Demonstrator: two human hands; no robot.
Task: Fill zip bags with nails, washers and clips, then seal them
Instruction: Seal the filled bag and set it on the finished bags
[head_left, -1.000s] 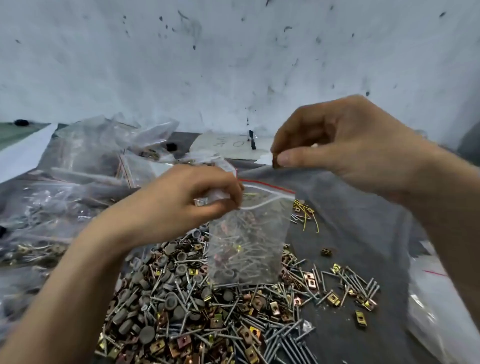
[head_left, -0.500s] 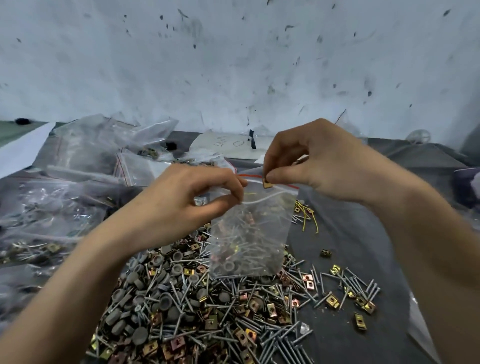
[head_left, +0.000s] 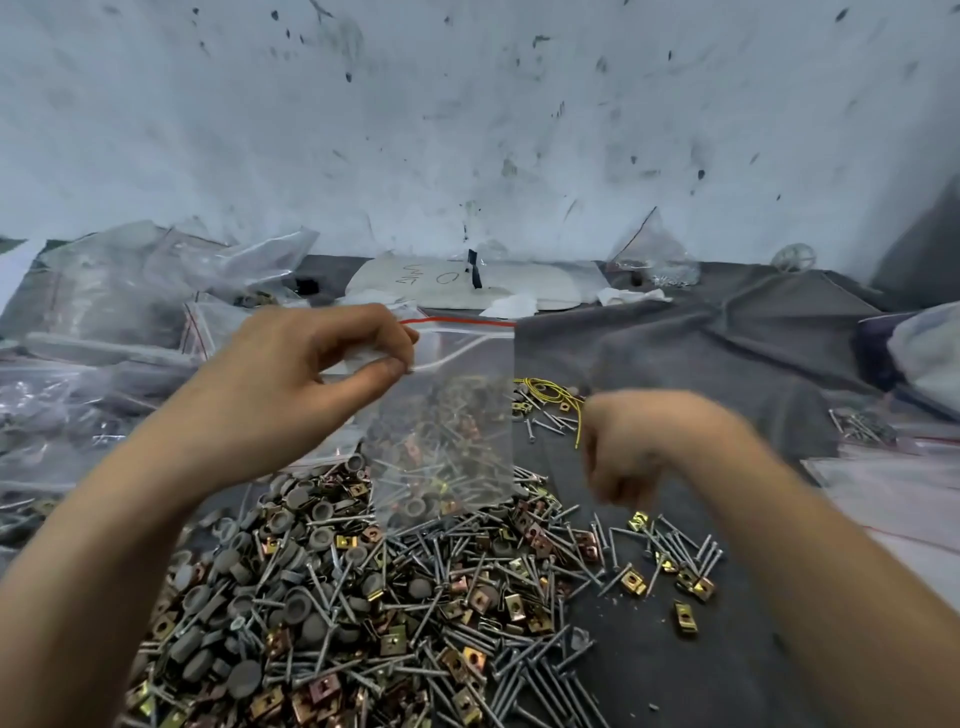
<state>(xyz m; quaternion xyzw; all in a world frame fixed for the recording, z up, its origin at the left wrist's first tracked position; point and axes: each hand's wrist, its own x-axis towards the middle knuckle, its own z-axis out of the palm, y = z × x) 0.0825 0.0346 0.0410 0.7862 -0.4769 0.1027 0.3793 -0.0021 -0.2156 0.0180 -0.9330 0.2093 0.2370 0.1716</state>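
My left hand (head_left: 311, 379) pinches the top left corner of a clear zip bag (head_left: 457, 415) with a red line along its mouth. The bag hangs upright over the pile and holds some nails, a washer and clips. My right hand (head_left: 628, 447) is blurred, low to the right of the bag, fingers curled down above the scattered clips; whether it holds anything cannot be made out. A big pile of nails (head_left: 530, 675), grey washers (head_left: 296, 608) and brass clips (head_left: 478, 603) lies on the dark cloth below.
Heaps of clear bags (head_left: 130, 322) lie at the left, more bags (head_left: 883, 488) at the right. Yellow wire ties (head_left: 550, 395) sit behind the bag. White paper (head_left: 457, 280) lies against the stained wall. Bare grey cloth (head_left: 727, 364) spreads to the right.
My right hand has left the bag's mouth and dropped down to the right, toward the loose clips. The left hand still holds the bag, now a little higher.
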